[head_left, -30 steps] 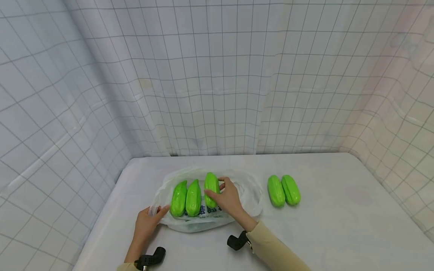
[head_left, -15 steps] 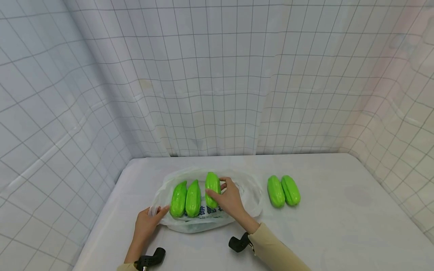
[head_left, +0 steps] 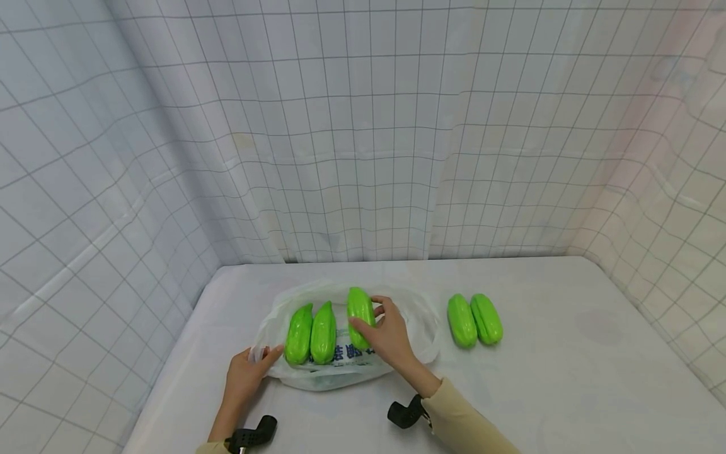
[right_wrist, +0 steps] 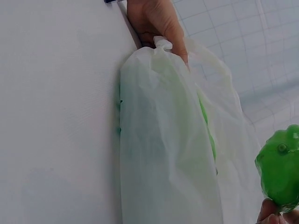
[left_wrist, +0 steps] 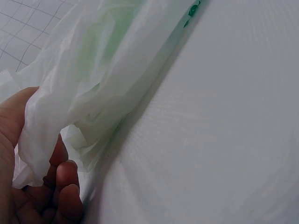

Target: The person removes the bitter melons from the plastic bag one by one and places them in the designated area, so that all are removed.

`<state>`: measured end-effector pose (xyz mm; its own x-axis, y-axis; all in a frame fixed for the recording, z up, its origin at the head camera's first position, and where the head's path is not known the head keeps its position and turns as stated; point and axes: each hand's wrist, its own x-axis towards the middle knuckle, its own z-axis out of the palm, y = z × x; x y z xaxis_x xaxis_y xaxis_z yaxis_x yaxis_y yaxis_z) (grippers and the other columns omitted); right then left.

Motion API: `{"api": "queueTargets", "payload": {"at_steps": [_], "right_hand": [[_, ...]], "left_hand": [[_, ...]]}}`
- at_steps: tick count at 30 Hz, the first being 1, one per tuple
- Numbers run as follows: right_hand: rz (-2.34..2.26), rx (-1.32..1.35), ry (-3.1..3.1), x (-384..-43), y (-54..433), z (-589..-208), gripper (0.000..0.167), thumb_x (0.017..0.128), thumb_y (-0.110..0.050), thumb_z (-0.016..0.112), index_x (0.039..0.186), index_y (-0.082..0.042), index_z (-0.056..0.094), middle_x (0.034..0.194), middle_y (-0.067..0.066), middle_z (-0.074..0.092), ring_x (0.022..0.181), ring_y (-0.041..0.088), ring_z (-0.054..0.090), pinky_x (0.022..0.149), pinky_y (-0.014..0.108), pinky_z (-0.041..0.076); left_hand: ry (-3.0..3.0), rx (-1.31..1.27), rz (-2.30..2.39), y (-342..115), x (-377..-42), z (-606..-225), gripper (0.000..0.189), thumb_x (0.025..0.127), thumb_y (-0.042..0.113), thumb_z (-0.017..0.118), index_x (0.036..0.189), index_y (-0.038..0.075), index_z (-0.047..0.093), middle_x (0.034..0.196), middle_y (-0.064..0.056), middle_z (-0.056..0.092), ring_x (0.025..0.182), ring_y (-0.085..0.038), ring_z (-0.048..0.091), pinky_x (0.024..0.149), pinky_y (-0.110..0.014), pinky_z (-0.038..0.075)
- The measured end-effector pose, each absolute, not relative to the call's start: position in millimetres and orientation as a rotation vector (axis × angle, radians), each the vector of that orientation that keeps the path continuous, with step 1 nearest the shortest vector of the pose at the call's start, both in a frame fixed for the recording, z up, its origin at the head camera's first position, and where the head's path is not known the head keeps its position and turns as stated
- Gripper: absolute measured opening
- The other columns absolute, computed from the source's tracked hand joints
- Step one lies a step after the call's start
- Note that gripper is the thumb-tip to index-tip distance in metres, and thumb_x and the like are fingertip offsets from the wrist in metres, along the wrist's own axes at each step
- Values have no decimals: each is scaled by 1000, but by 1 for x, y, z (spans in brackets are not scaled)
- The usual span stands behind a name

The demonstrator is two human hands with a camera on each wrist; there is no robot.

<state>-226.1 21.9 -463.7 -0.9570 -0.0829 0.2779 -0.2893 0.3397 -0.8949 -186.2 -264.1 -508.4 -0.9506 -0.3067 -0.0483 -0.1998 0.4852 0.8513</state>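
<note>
My right hand (head_left: 392, 334) grips a glossy bright green gourd (head_left: 360, 309) from its right side, over the inside of a white plastic bag (head_left: 317, 380). In the right wrist view this gourd (right_wrist: 280, 170) shows a bumpy, rounded end with a small stem scar, and fingertips beneath it. At the bag's left end, my left hand (head_left: 242, 377) pinches the rim; the left wrist view has thin film (left_wrist: 39, 135) between thumb and curled fingers. Two similar gourds lie side by side in the bag, a left one (head_left: 299, 334) and a right one (head_left: 323, 333).
Two more green gourds lie together right of the bag, one nearer (head_left: 462, 320) and one beside it (head_left: 486, 318). All stand on a white-covered table (head_left: 567, 378). Grid-patterned white curtains (head_left: 363, 139) enclose the back and sides. Dark printing (head_left: 347, 353) shows inside the bag.
My right hand has shifted slightly to the right with the gourd in its grip, widening the space beside the two bagged gourds. My left hand keeps its place on the bag's rim.
</note>
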Motion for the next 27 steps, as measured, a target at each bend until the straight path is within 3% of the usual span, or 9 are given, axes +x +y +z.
{"api": "queueTargets", "payload": {"at_steps": [27], "right_hand": [[1715,246,-2301,-219,45,-446,58,83,-35,73,129,-7,50,94,8,50,63,16,46,50,28,45]], "left_hand": [[-2605,436,-1464,-263,-185,-507,46,83,47,71,79,3,59,69,-3,52,69,-19,46,63,-31,37]]}}
